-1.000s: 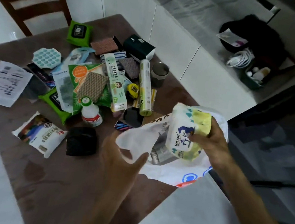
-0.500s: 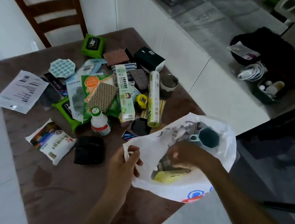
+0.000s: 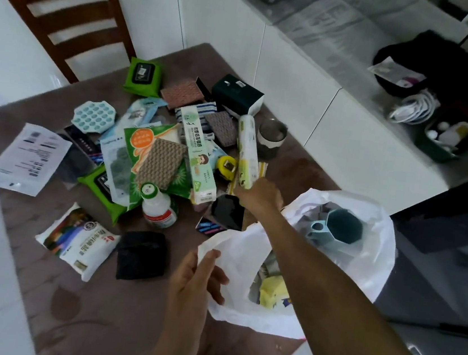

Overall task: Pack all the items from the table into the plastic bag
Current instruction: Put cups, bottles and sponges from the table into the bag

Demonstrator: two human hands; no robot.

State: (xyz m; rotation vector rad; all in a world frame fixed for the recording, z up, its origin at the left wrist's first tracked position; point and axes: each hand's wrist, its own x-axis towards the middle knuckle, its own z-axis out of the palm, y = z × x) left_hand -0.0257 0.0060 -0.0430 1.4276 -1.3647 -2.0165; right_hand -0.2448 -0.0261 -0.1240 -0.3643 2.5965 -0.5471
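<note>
The right hand (image 3: 260,194) has its fingers at the near end of the long pale yellow-green roll (image 3: 247,149), apparently closing round it, though the grip is hidden. The roll's long axis runs away from the person, beyond the white plastic bag (image 3: 368,270). The left hand (image 3: 196,279) pinches the bag's rim. Beside the roll, a yellow tape measure (image 3: 226,167) and a green-and-white carton (image 3: 198,155) crowd the brown desk (image 3: 120,325).

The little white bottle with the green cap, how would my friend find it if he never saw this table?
Start at the brown table and find the heap of packets in its middle. At the heap's near edge, just beyond the flat black pouch, stands the little white bottle. It alone is a bottle: white, with a green cap and a red label.
</note>
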